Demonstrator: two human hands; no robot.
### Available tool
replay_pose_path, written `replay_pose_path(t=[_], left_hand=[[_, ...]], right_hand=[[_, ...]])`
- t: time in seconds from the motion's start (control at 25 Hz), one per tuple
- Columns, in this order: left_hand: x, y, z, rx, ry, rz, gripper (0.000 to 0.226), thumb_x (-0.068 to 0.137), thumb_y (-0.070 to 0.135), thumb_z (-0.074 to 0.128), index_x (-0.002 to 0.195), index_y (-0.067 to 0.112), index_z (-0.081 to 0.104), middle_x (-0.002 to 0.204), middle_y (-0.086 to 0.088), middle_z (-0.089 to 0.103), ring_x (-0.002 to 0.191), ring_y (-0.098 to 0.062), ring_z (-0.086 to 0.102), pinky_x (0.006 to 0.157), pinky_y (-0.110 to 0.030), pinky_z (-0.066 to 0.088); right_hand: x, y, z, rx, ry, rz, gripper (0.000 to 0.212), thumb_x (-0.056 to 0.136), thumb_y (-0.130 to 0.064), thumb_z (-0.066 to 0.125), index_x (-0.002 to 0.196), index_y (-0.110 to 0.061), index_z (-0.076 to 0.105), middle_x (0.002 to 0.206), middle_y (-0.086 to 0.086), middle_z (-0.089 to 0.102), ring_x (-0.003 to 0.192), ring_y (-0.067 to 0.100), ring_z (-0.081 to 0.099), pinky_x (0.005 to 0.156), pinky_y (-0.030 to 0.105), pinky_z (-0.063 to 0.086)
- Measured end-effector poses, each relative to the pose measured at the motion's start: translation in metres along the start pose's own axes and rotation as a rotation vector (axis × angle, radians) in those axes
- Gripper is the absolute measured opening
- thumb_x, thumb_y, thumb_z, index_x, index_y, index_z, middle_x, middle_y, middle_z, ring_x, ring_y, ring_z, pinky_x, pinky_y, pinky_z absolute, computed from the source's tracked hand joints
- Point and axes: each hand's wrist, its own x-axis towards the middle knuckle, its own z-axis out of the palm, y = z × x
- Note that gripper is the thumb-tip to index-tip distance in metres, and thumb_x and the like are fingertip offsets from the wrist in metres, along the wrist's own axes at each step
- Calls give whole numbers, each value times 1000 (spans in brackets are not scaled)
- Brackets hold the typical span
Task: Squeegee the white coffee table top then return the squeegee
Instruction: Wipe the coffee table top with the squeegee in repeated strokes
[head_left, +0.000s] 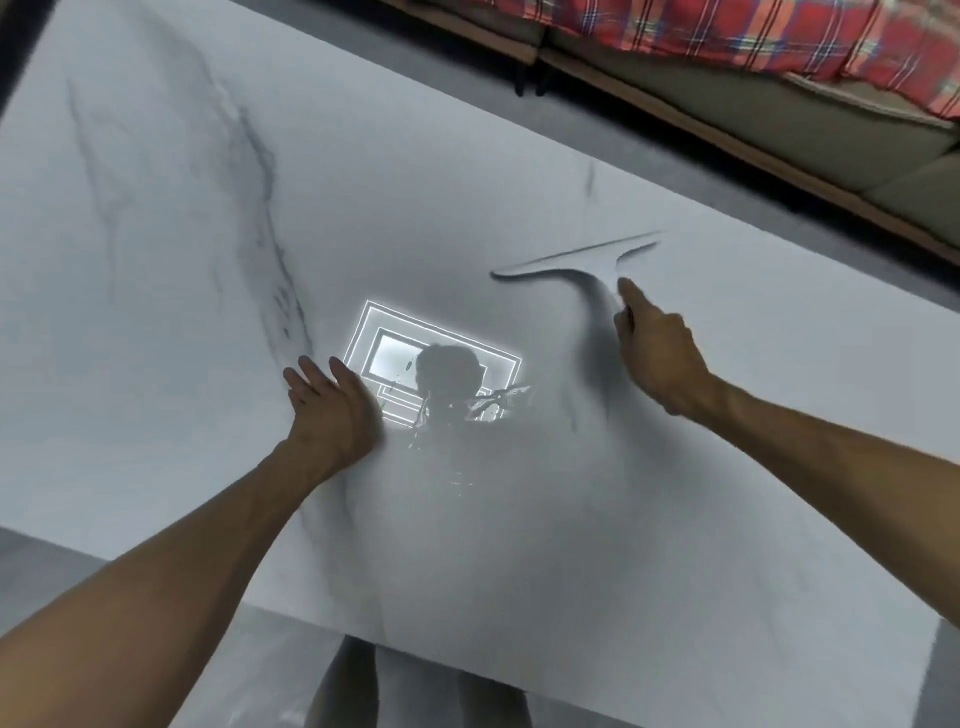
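A pale grey squeegee (582, 262) lies with its blade on the white marble-look coffee table top (208, 218), right of centre. My right hand (657, 356) grips its handle from below, index finger stretched along it. The handle is mostly hidden by my fingers. My left hand (332, 410) rests flat on the table near the middle, fingers straight, holding nothing.
A ceiling light's bright reflection (431, 364) shines on the glossy top between my hands. A sofa (779, 130) with a red plaid blanket (727, 31) runs along the far right, past a strip of grey floor (649, 140). The table's near edge (519, 675) is close to my legs.
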Motion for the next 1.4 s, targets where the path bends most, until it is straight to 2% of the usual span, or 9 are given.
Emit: replay_pose_path(t=[0.2, 0.36, 0.48, 0.64, 0.96, 1.12, 1.2, 1.32, 1.4], left_hand=[[-1, -2, -2, -23, 18, 30, 54, 101, 6, 13, 136, -30, -7, 136, -60, 5, 127, -74, 11, 111, -66, 17], [-4, -12, -6, -98, 127, 179, 42, 76, -8, 55, 110, -33, 52, 112, -49, 56, 96, -70, 53, 76, -68, 51], [-9, -30, 4, -135, 201, 153, 62, 82, -10, 57, 139, -14, 33, 143, -36, 34, 131, -51, 37, 105, -55, 39], [-17, -50, 28, -131, 278, 111, 54, 82, 2, 52, 132, -13, 37, 117, -30, 46, 104, -42, 47, 88, -47, 42], [-37, -63, 36, 9, 182, 91, 47, 88, 2, 37, 134, -8, 32, 134, -34, 35, 121, -42, 38, 94, -43, 41], [-36, -79, 33, -249, 208, 136, 32, 92, -3, 37, 122, -6, 47, 122, -25, 50, 110, -35, 48, 88, -41, 45], [-41, -92, 36, -334, 250, 62, 23, 95, 8, 45, 112, -1, 57, 111, -17, 60, 98, -36, 57, 75, -38, 45], [-53, -110, 44, -334, 318, -55, 20, 94, 22, 47, 86, 13, 63, 84, -8, 70, 69, -30, 54, 62, -29, 34], [-57, -129, 52, -315, 332, -90, 16, 91, 18, 49, 83, 18, 63, 81, -5, 71, 67, -28, 53, 62, -28, 32]], right_hand=[[-81, 44, 1, -167, -182, -69, 47, 101, -33, 29, 148, -30, 25, 72, 9, 58, 64, 32, 55, 61, 32, 40], [-32, 0, -29, -164, -63, -177, 48, 102, -34, 29, 148, -29, 23, 92, 21, 63, 82, 42, 58, 67, 35, 40], [36, -71, -25, -18, 8, -109, 43, 101, -27, 30, 143, -23, 29, 108, 26, 57, 92, 45, 57, 58, 37, 41], [45, -132, 23, 51, -1, -113, 42, 98, -17, 32, 140, -17, 34, 109, 26, 58, 92, 42, 58, 64, 37, 41], [-67, -57, 67, -192, -143, -405, 48, 101, -26, 33, 148, -33, 26, 81, 14, 64, 73, 38, 60, 60, 34, 37], [-97, 0, 36, -408, -233, -390, 50, 100, -29, 35, 148, -43, 27, 91, 9, 69, 78, 34, 63, 63, 35, 43], [-100, 7, 19, -393, -228, -368, 47, 100, -35, 35, 144, -47, 30, 88, 7, 70, 79, 33, 64, 64, 34, 45], [-94, -25, 19, -261, -169, -399, 43, 99, -40, 34, 141, -51, 32, 85, 5, 70, 81, 34, 64, 68, 36, 49], [-90, -72, 45, -194, -173, -480, 43, 101, -39, 34, 143, -48, 32, 92, 6, 71, 87, 34, 63, 74, 39, 50]])
